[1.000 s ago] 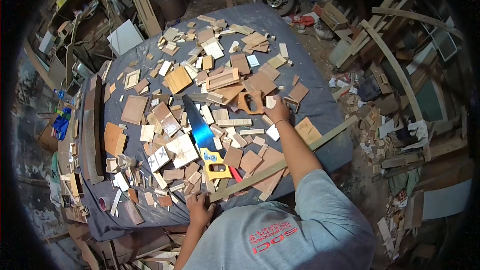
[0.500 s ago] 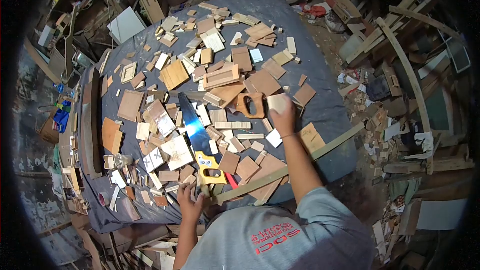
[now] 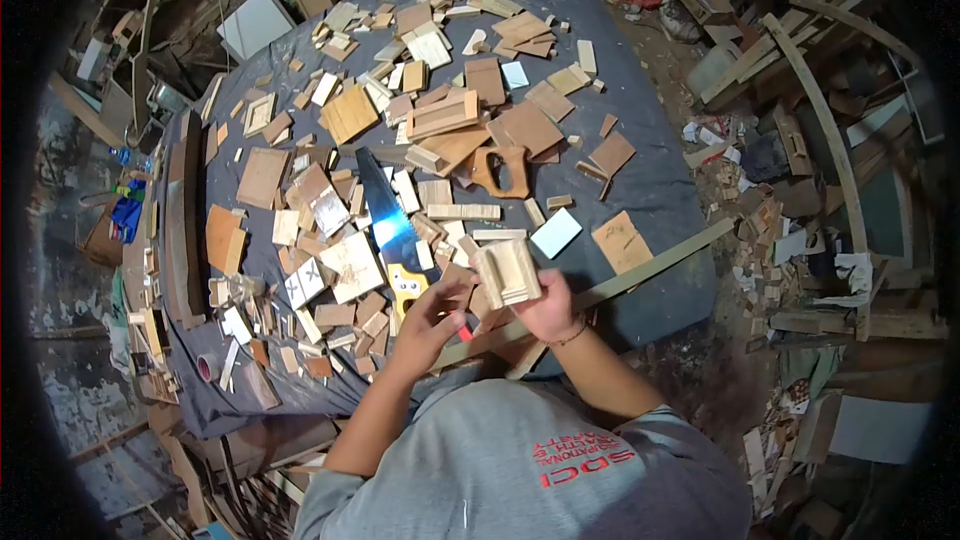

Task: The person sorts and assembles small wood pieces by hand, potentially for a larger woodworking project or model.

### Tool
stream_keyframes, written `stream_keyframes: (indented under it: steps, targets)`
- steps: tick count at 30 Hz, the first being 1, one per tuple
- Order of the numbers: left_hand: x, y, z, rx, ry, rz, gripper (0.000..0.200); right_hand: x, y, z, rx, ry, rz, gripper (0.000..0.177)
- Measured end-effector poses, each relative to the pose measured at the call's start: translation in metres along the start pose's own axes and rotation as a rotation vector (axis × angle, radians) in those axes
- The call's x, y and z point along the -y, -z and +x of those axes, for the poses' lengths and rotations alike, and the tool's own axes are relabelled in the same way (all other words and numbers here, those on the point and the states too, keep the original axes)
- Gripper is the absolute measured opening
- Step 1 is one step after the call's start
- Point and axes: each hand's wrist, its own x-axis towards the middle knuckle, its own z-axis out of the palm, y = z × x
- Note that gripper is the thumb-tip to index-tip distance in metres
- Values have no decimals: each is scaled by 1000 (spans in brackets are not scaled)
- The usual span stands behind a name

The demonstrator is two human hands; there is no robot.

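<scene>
A small shallow wooden box with raised sides (image 3: 515,268) is in my right hand (image 3: 550,312), which grips its lower right side with the thumb along the edge. My left hand (image 3: 428,325) is beside the box, fingers apart and slightly curled, fingertips right at its left side. Just left of that hand lies a handsaw (image 3: 384,210) with a yellow handle and a shiny blade. Farther back rests a second saw with a wooden handle (image 3: 503,172). A long thin wooden strip (image 3: 655,268) runs along the near side of the table, passing behind my right wrist.
Wood offcuts (image 3: 350,115) of many sizes cover the dark cloth-covered table (image 3: 640,195). A white tile-like piece (image 3: 556,233) and a brown board (image 3: 622,242) lie to the right. Timber and scraps (image 3: 765,230) crowd the floor beyond the right edge.
My right hand has come back toward my body with the wooden box, now turned hollow side up. My left hand has lifted from the table's near edge toward it.
</scene>
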Motion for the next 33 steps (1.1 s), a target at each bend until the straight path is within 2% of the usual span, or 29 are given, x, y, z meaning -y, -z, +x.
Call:
stream_keyframes:
  steps: [2, 3, 4, 6, 7, 8, 10, 12, 13, 15, 16, 18, 20, 22, 26, 29, 31, 32, 33]
  targets:
    - [-11, -14, 5, 129, 8, -169, 59, -14, -11, -17, -26, -30, -119, 59]
    - [-14, -21, 4, 55, 14, -145, 56, -24, -5, -21, -84, -26, -272, 60]
    - [-10, -20, 2, 45, 14, -154, 56, -17, -36, -24, -83, 79, -461, 59]
    - [-2, -18, -1, -47, 37, 18, 44, -14, -46, -21, 54, 185, -720, 58]
    - [-2, -19, -3, -111, -30, 41, 35, -15, -44, -22, 58, 173, -723, 58]
    - [-3, -18, -6, -120, -28, 33, 35, -15, -41, -23, 78, 163, -757, 55]
    - [-3, -14, -12, -194, -31, 231, 37, -14, -50, -22, 104, 141, -792, 52]
    - [-5, -13, -19, -279, -89, 299, 32, -13, -64, -24, 43, 99, -1231, 48]
    - [-10, -13, -23, -293, -133, 408, 30, -19, -66, -21, 14, 231, -1360, 46]
    - [-8, -11, -25, -338, -294, 576, 22, -23, -74, -20, -4, 184, -1411, 46]
    - [-8, -8, -28, -348, -294, 572, 22, -24, -78, -19, -32, 145, -1462, 46]
    - [-10, -3, -34, -286, -201, 711, 22, -32, -74, -17, -16, 131, -1469, 43]
    - [-12, -1, -38, -289, -166, 689, 22, -36, -74, -16, -6, 120, -1475, 41]
    - [-11, 2, -41, -285, -131, 670, 21, -37, -74, -16, -32, -60, -1568, 40]
    - [-2, 9, -46, -258, -69, 690, 21, -46, -69, -19, -34, -127, -1572, 41]
    - [4, 15, -46, -242, -85, 712, 23, -55, -52, -20, -5, -175, -1541, 40]
    - [14, 21, -45, -230, -119, 739, 23, -61, -39, -24, -9, -235, -1342, 39]
    - [22, 25, -44, -223, -58, 617, 25, -61, -29, -24, -11, -233, -1345, 39]
    - [26, 27, -44, -217, 3, 495, 26, -60, -24, -22, 84, -296, -1204, 39]
